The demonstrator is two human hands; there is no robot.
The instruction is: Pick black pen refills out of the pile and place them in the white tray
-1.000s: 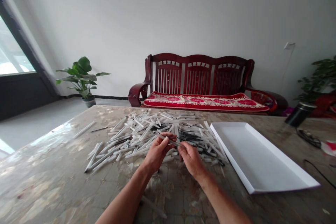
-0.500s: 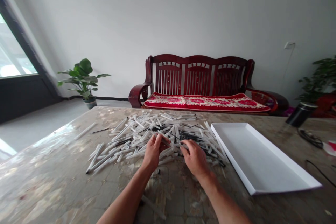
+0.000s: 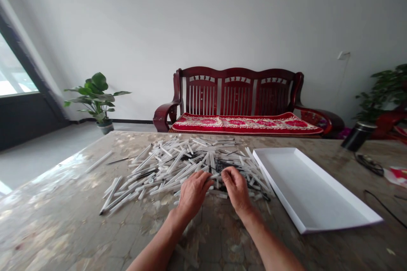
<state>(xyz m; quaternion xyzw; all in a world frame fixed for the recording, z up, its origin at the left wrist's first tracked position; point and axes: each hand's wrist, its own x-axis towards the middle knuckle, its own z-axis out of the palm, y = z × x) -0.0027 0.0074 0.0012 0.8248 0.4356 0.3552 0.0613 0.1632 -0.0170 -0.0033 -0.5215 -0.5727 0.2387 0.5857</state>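
A heap of whitish pen barrels [image 3: 173, 163], mixed with thin black pieces, spreads over the table in front of me. My left hand [image 3: 193, 189] is closed at the near side of the heap, its back turned up and its fingertips partly hidden. Close by, my right hand [image 3: 235, 187] pinches with thumb and forefinger. Between the two hands runs a short whitish pen [image 3: 216, 176], with one end in each hand. Its details are too blurred to make out.
A shallow white tray [image 3: 278, 193] lies right of the heap. Beyond it stand a black cylinder [image 3: 358, 136] and a coiled dark cable [image 3: 369, 165]. Behind the patterned table [image 3: 79, 228] is a red wooden bench [image 3: 237, 97]. A potted plant [image 3: 101, 97] stands at left.
My left hand has turned from thumb-up to back-up and moved slightly right, closer to my right hand. The pen pieces they held apart now meet in one line. The view has shifted slightly.
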